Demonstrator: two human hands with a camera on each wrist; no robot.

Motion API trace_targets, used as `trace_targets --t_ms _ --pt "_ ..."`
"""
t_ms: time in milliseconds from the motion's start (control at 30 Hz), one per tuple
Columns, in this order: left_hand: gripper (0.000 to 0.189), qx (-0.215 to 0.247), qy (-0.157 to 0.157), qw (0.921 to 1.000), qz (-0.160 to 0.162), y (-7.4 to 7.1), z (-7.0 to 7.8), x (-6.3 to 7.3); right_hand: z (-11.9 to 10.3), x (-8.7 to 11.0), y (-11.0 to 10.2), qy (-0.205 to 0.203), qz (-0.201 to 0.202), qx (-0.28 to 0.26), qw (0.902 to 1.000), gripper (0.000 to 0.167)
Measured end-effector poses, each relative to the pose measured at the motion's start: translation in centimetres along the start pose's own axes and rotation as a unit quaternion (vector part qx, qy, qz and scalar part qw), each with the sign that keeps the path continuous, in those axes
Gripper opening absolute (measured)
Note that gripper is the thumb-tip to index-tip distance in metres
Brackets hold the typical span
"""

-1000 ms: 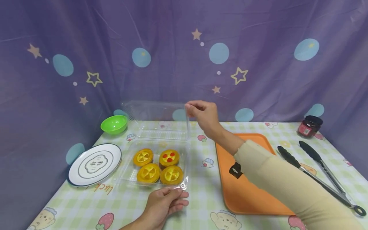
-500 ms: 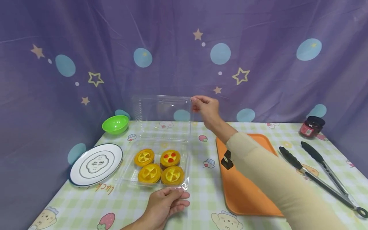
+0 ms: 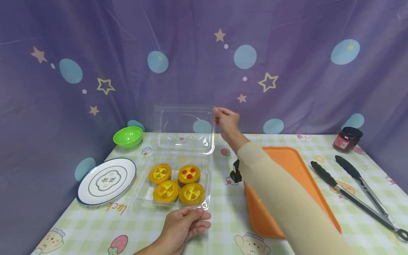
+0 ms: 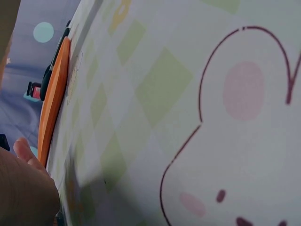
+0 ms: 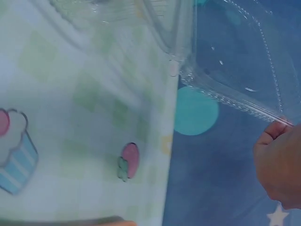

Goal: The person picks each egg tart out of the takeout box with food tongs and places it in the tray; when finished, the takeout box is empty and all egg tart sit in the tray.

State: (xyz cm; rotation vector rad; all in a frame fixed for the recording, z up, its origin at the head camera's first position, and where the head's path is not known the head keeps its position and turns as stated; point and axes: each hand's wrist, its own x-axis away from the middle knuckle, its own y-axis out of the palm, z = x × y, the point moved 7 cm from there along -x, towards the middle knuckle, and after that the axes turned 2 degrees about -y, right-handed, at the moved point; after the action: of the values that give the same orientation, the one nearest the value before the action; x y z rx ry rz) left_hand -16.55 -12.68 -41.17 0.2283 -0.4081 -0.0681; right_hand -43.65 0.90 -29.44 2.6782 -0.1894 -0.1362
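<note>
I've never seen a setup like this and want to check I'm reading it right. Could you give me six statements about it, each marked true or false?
1. The right hand pinches the edge of the lid. True.
2. Four tarts sit in the box. True.
3. All the tarts have red spots. False: only one does.
4. In the head view, the tongs lie to the right of the tray. True.
5. The lid is closed over the tarts. False: it is raised, behind them.
6. The tray is white. False: it is orange.
</note>
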Motion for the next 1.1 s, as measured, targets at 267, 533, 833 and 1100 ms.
trace_targets --t_ms 267,533,833,1100 --pt "0.030 0.003 0.006 1.0000 -0.004 0.0 0.0 0.0 2.3 -0.1 -1.0 0.036 0.025 0.015 0.9989 0.020" --pt "0.031 0.002 0.004 1.0000 -0.001 0.0 0.0 0.1 3.1 -0.1 -1.2 0.060 0.009 0.052 0.9968 0.027" --pt "0.032 0.001 -0.003 1.0000 0.001 -0.1 -0.1 0.0 5.0 -0.2 -1.9 0.137 -0.007 0.118 0.9835 0.043" --pt "0.031 0.004 -0.003 1.0000 0.002 0.0 -0.1 0.0 6.2 -0.6 -2.3 0.167 -0.035 0.120 0.9779 0.043"
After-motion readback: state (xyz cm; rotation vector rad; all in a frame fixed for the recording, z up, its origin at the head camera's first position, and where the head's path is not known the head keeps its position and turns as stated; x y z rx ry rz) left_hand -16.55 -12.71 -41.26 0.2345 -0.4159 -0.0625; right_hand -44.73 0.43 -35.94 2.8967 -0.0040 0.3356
